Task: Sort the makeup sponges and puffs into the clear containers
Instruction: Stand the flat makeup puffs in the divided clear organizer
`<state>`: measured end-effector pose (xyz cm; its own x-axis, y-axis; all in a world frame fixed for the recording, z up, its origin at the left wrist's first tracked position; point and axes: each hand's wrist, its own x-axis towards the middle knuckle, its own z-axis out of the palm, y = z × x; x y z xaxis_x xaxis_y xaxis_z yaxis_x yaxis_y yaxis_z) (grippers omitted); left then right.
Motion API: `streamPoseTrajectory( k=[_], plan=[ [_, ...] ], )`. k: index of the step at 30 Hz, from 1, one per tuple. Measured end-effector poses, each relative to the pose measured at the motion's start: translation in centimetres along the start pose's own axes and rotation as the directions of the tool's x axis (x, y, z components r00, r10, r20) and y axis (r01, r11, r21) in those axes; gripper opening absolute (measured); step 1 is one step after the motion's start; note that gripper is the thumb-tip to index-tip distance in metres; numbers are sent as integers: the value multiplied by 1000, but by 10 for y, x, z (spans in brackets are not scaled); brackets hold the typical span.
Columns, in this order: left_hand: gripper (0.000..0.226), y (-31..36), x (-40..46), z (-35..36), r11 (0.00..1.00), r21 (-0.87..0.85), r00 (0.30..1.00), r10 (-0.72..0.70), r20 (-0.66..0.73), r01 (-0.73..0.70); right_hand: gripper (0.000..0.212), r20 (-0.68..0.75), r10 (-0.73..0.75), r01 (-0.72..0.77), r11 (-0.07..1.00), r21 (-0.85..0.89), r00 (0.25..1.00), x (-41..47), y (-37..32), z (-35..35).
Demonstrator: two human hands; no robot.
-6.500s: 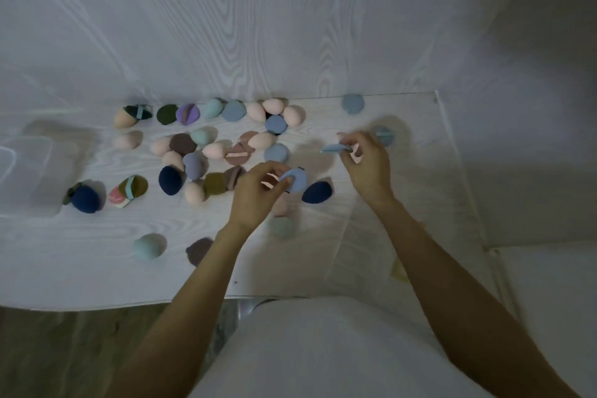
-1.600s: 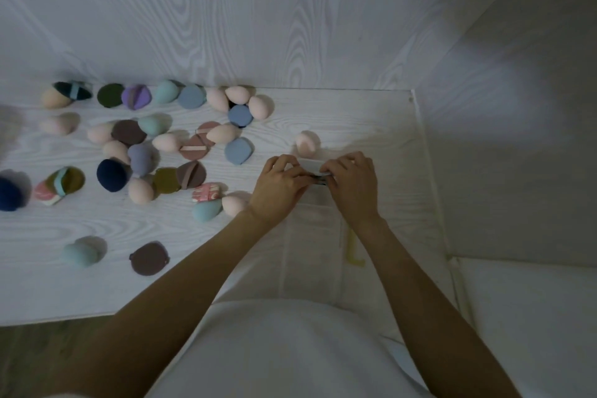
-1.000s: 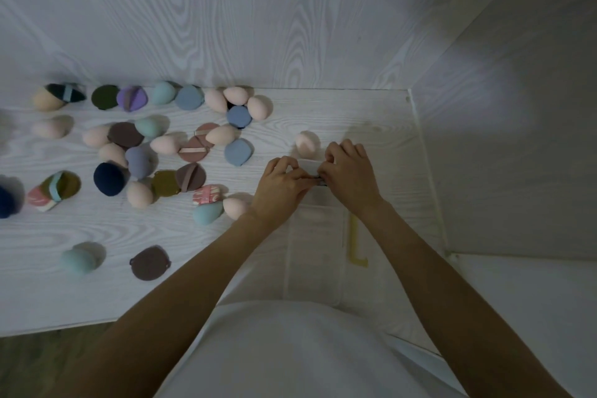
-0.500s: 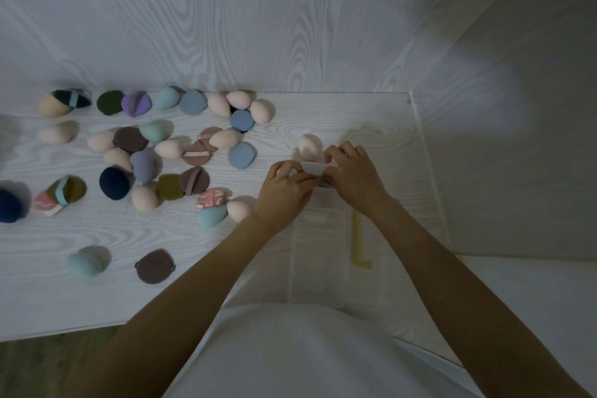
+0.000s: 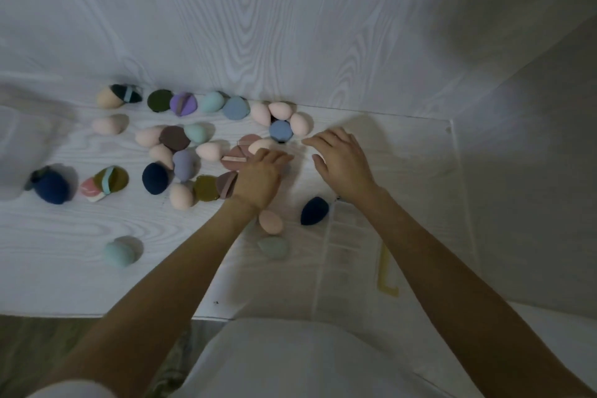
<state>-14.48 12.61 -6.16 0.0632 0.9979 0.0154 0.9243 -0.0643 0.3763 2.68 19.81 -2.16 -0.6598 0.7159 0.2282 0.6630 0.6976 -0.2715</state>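
Many makeup sponges and flat puffs lie across the white table [image 5: 64,229]. My left hand [image 5: 260,176] reaches over the brown puffs [image 5: 234,161], fingers stretched toward a pink sponge [image 5: 260,144], and I see nothing in it. My right hand [image 5: 342,161] hovers beside it with fingers spread and empty, just below a blue puff [image 5: 280,131]. A clear container [image 5: 355,255] with a yellow clasp [image 5: 386,273] lies under my right forearm. A navy sponge [image 5: 314,211] sits at its left edge. A pink sponge [image 5: 270,222] and a pale teal one [image 5: 274,247] lie near my left wrist.
Another clear container [image 5: 19,145] stands faintly at the far left. A white wood-grain wall [image 5: 258,26] rises right behind the pile. The table ends at the front edge [image 5: 97,315] and at the right edge [image 5: 458,171]. A lone teal sponge [image 5: 119,254] lies front left.
Both hands have left the container's near end, where they were pressed together, and moved up to the pile. The right hand has spread open. A navy sponge now shows beside the container.
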Motion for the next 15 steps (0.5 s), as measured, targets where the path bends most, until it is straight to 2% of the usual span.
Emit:
streamPoseTrajectory(
  k=[2, 5, 8, 11, 15],
  plan=[
    [47, -2, 9, 5, 995, 70, 996, 67, 60, -71, 33, 120, -12, 13, 1000, -8, 993, 29, -1, 16],
    [40, -11, 13, 7, 974, 183, 990, 121, 77, -133, 40, 289, -22, 43, 997, -67, 957, 67, 0, 43],
    [46, -27, 12, 13, 953, 237, 977, 162, 136, -191, 42, 377, -83, 154, 975, -163, 923, 89, -2, 59],
    [38, -38, 7, 14, 942, 262, 977, 187, 101, -207, 36, 399, -110, 212, 952, -221, 910, 96, -7, 67],
    [37, -41, 10, 15, 935, 284, 977, 208, 41, -212, 26, 343, -79, 158, 965, -208, 936, 95, -9, 69]
  ],
)
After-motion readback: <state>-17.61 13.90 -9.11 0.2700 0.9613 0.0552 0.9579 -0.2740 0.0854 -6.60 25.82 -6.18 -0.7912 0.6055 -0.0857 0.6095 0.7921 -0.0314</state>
